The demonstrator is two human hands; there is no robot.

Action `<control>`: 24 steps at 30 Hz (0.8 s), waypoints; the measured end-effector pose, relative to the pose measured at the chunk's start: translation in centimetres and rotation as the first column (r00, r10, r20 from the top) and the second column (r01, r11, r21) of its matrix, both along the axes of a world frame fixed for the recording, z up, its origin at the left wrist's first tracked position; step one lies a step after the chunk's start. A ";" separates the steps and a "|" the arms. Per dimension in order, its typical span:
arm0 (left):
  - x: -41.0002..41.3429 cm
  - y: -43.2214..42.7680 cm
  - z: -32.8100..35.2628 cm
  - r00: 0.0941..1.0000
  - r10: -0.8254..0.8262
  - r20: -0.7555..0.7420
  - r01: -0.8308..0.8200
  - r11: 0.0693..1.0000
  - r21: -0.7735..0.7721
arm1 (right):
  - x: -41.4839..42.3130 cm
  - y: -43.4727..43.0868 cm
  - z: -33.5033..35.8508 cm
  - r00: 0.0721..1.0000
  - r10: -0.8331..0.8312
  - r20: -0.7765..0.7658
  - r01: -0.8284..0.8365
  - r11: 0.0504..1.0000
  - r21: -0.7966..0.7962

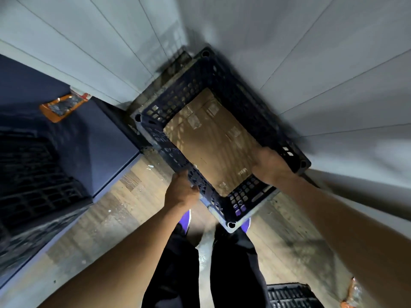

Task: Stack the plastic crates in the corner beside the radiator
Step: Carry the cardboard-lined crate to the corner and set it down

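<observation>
1. Pale panelled walls [311, 63] filling the upper frame, meeting in a corner just above centre; no radiator clearly identifiable, though a grimy slatted shape shows at the corner's foot.
2. Dark navy flat-topped cabinet [66, 134] across the left of the frame, with an orange-edged plastic packet [63, 105] lying on top near the wall.
3. Worn wood-plank floor [106, 218] across the lower middle, scuffed and dusty; dark trouser legs and purple shoe tips below centre.
4. Dark blue perforated plastic crate [200, 85] at centre frame, held up in the air, its long axis running from the lower middle towards the corner at upper centre. Far end already over the corner; near end by the body. Whether another crate sits beneath cannot be told: only blurred dark edges show under it.
5. Inside the crate: a flat brown cardboard sheet [213, 141] lining the bottom, bearing tape patches; nothing else in it.
6. Second black latticed crate [289, 294] at the lower right edge, on the floor, well apart from the held one; interior not visible.
7. Right hand [270, 165] gripping the crate's right long rim, fingers curled over the top edge.
8. Left hand [181, 192] clenched on the left long rim near the near corner, closer to the body.
9. Judged next: lowering straight down and forward into the corner, keeping the long axis along the right wall.
</observation>
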State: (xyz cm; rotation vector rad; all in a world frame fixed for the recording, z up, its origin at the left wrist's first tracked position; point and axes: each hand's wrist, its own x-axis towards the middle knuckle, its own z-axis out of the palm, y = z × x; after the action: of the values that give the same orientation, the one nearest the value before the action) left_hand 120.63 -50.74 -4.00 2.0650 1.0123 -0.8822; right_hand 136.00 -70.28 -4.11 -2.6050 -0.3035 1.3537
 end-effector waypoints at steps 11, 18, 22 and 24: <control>-1.8 2.1 -0.2 0.816 -0.574 0.069 0.572 0.819 0.053 | -11.3 -0.1 1.7 0.983 -0.180 -0.029 0.178 0.983 -0.053; -2.8 5.0 -2.1 0.562 -0.817 0.127 0.792 0.576 0.202 | -19.0 1.2 -1.5 0.976 -0.217 -0.031 0.215 0.974 -0.076; -2.7 4.5 -4.9 0.376 -0.922 0.094 0.868 0.386 0.313 | -21.6 1.7 -4.3 0.993 -0.115 0.013 0.116 0.989 -0.087; -2.2 4.3 -5.6 0.363 -0.925 0.110 0.864 0.379 0.331 | -21.5 2.1 -4.5 0.996 -0.066 0.064 0.070 0.995 -0.071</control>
State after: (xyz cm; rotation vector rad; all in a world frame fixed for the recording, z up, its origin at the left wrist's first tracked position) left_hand 118.46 -46.43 -9.60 2.8594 -0.3786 -0.9274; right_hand 114.52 -68.16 -8.65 -2.6949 -0.1754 1.2877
